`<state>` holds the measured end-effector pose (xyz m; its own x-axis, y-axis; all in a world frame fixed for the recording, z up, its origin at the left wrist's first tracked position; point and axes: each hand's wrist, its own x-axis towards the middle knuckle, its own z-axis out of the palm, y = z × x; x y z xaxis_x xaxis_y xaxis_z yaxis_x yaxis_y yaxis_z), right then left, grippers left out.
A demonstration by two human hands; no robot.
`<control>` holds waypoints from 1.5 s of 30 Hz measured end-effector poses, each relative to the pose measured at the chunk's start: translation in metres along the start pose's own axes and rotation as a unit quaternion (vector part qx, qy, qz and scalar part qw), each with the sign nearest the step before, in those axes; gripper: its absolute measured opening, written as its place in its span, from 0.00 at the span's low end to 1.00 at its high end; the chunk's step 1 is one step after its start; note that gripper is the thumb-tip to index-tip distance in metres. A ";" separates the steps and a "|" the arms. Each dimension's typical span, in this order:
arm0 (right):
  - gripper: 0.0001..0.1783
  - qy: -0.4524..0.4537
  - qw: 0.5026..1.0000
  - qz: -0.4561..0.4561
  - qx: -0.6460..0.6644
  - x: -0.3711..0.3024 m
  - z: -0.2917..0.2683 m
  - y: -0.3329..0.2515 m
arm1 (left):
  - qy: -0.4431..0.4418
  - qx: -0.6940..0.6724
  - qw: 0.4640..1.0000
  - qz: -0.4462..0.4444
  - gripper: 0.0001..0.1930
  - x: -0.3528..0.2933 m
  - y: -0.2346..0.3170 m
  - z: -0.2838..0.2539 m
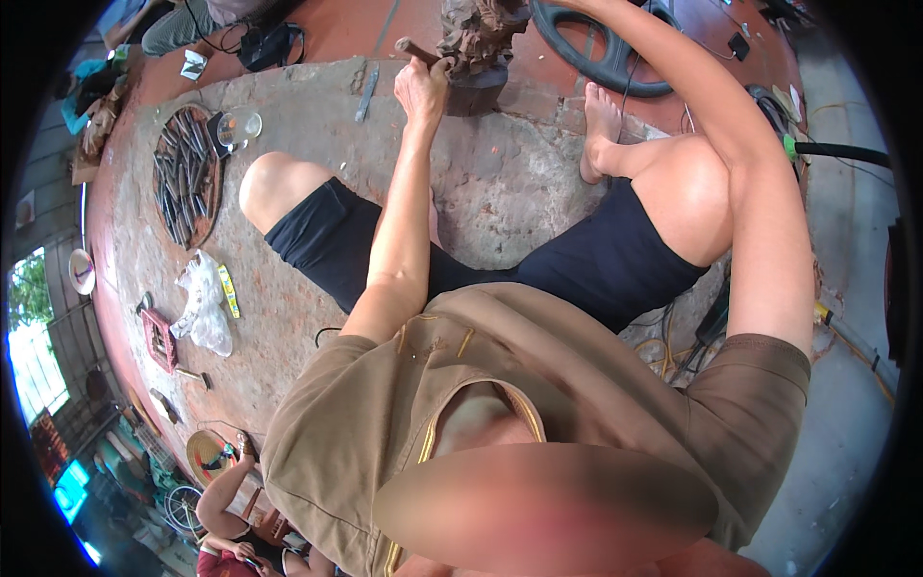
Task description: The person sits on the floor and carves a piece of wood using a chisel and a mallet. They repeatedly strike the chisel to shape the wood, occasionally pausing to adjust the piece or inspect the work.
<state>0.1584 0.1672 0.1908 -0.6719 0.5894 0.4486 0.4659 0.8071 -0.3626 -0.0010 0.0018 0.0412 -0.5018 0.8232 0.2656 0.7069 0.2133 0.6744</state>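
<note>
Your left hand (423, 88) at the wood carving (478, 43)

Your fingers close around a chisel handle (415, 50) set against the dark carving on the floor ahead; your right arm reaches past it, its hand out of sight, grip impossible to tell.

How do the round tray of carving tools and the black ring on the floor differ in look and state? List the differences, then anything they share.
1. The round tray is brown and shallow; the black ring is open in the middle.
2. The tray is filled with many slim tools; the ring holds nothing.
3. The tray lies clear on the person's left; the right arm crosses the ring.
Both are round and lie flat on the floor.
</note>
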 end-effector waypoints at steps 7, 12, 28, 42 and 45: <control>0.19 0.025 1.000 0.010 -0.006 0.004 0.006 0.001 | 0.133 -0.110 0.985 0.023 0.12 -0.008 -0.009 0.034; 0.20 0.006 0.999 0.035 -0.011 0.003 0.002 0.006 | 0.070 0.017 0.995 0.069 0.14 0.002 -0.016 0.033; 0.22 0.012 0.998 0.044 -0.045 0.008 0.010 0.000 | 0.106 -0.187 0.976 0.014 0.15 -0.021 0.011 0.029; 0.23 -0.020 0.996 0.077 -0.049 0.011 0.003 0.000 | 0.100 -0.182 0.978 -0.007 0.10 -0.020 0.006 0.028; 0.23 -0.023 0.996 0.075 -0.047 0.010 0.006 -0.004 | 0.118 -0.190 0.975 0.007 0.10 -0.018 0.011 0.031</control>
<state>0.1463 0.1702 0.1921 -0.6158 0.7027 0.3563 0.6135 0.7114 -0.3427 0.0310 0.0058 0.0222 -0.6255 0.6718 0.3969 0.5007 -0.0446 0.8645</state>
